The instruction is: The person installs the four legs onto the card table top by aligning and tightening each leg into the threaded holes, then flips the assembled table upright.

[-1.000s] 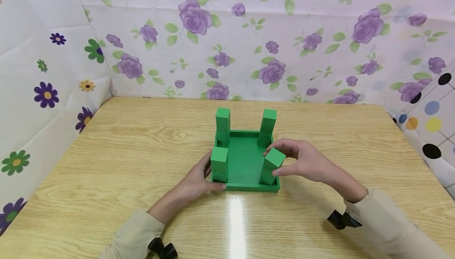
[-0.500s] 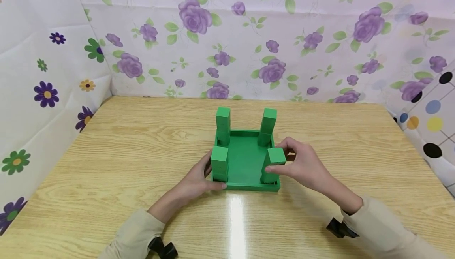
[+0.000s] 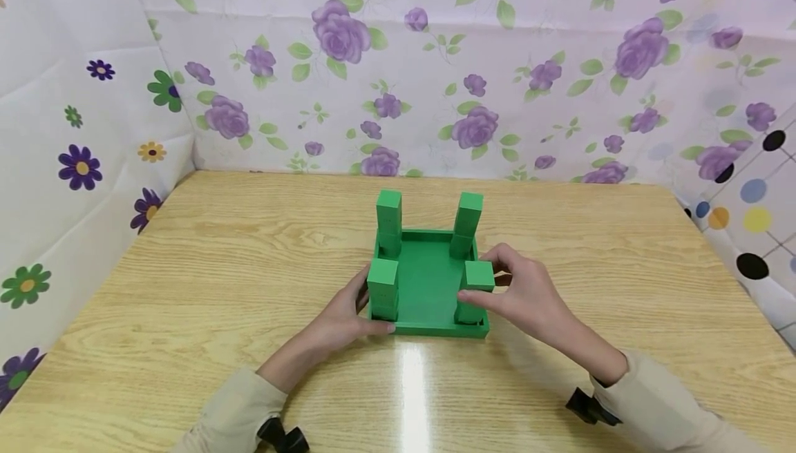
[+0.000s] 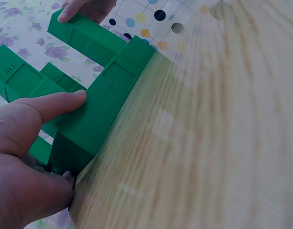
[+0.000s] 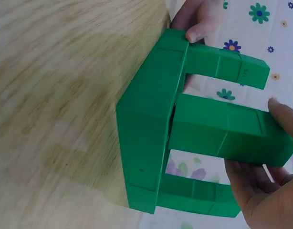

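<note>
A shallow green tray [image 3: 425,287] with raised rims lies on the table. At each corner stands a square green post, seamed like stacked blocks. My left hand [image 3: 338,318] grips the tray's front left corner, thumb over the front rim and fingers along the left side, beside the front left post [image 3: 383,287]. With thumb and fingers, my right hand [image 3: 528,294] pinches the upper part of the front right post [image 5: 199,124], which stands nearly upright inside the corner. In the right wrist view a thin dark gap shows between this post and the rim.
The back left post [image 3: 390,222] and back right post [image 3: 467,225] rise near the far rim. Wood-grain table [image 3: 249,246] surrounds the tray. Flowered cloth [image 3: 273,66] hangs behind the table's far edge.
The front right post was tilted and turned; it has straightened to line up with the corner. My right thumb has shifted left across its front face. My left hand stays put.
</note>
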{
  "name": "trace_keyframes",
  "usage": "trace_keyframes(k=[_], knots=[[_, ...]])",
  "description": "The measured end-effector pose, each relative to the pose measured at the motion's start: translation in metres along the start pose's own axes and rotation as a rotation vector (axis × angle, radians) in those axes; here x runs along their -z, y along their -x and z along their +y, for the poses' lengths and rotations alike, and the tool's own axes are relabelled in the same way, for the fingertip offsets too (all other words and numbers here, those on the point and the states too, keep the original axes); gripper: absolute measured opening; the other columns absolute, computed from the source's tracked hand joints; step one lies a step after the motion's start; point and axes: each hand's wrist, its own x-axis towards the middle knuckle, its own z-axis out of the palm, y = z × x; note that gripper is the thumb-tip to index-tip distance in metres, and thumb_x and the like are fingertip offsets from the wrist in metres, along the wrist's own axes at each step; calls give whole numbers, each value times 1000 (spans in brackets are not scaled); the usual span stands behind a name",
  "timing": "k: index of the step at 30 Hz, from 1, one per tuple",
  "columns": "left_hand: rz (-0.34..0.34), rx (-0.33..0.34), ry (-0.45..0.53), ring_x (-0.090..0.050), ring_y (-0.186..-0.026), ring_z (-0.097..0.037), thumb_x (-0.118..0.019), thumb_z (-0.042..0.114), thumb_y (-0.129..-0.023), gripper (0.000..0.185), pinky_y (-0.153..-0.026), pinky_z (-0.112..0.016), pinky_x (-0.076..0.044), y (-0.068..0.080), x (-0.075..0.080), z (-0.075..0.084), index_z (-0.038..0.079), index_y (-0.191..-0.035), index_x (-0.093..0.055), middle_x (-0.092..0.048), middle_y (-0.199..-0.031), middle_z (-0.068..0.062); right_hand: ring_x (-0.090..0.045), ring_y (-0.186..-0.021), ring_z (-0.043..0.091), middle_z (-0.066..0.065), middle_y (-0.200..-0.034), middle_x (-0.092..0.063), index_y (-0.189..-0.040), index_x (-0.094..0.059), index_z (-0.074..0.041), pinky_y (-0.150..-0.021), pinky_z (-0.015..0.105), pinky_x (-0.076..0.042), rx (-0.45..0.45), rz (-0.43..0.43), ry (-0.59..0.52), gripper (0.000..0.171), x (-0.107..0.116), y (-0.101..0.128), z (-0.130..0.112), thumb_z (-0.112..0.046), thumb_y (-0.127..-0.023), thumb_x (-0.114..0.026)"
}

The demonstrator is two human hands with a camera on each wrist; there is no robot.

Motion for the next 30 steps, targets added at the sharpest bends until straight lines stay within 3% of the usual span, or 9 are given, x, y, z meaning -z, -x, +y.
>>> trace_keyframes(k=[6, 12, 15, 19, 23, 30], knots=[[7, 7, -3, -16, -133, -19, -77, 1, -69, 105, -103, -41, -20, 0, -1, 0, 19, -147, -9, -20, -145, 0, -57, -95, 22, 3, -104, -59, -112, -57, -10, -78, 36, -48, 19, -39, 45, 53, 2, 0, -3, -37, -71, -76], [19, 12, -6, -15, -133, -19, -78, 0, -68, 106, -104, -40, -19, 1, -1, 1, 19, -147, -9, -19, -146, -1, -43, -119, 18, -2, -122, -52, -125, -51, -16, -93, 36, -38, 57, -270, -196, 53, 19, -6, 2, -25, -78, -73], [23, 11, -7, -15, -133, -19, -78, 1, -68, 106, -104, -40, -18, 1, -1, 0, 19, -147, -9, -19, -146, -1, -37, -124, 15, -2, -127, -49, -129, -49, -20, -97, 34, -34, 60, -404, -314, 53, 28, -12, 9, -16, -80, -70], [24, 8, -9, -16, -133, -19, -78, 0, -68, 105, -104, -40, -17, 1, -1, 0, 18, -147, -10, -19, -146, -1, -36, -125, 17, 4, -131, -47, -132, -46, -15, -98, 34, -32, 75, -533, -449, 55, 34, -19, 19, -4, -82, -66], [21, 5, -10, -16, -133, -19, -78, 1, -68, 105, -104, -40, -17, 1, -1, 0, 18, -147, -10, -20, -145, -1, -38, -123, 21, 9, -131, -46, -133, -44, -7, -96, 33, -34, 104, -593, -510, 56, 35, -23, 27, 0, -82, -65], [17, 2, -5, -15, -133, -20, -77, 0, -69, 105, -104, -41, -16, 1, -1, 0, 18, -147, -10, -20, -145, -1, -41, -121, 23, 11, -127, -50, -131, -48, -7, -94, 35, -38, 118, -619, -506, 53, 35, -27, 29, -3, -81, -66]])
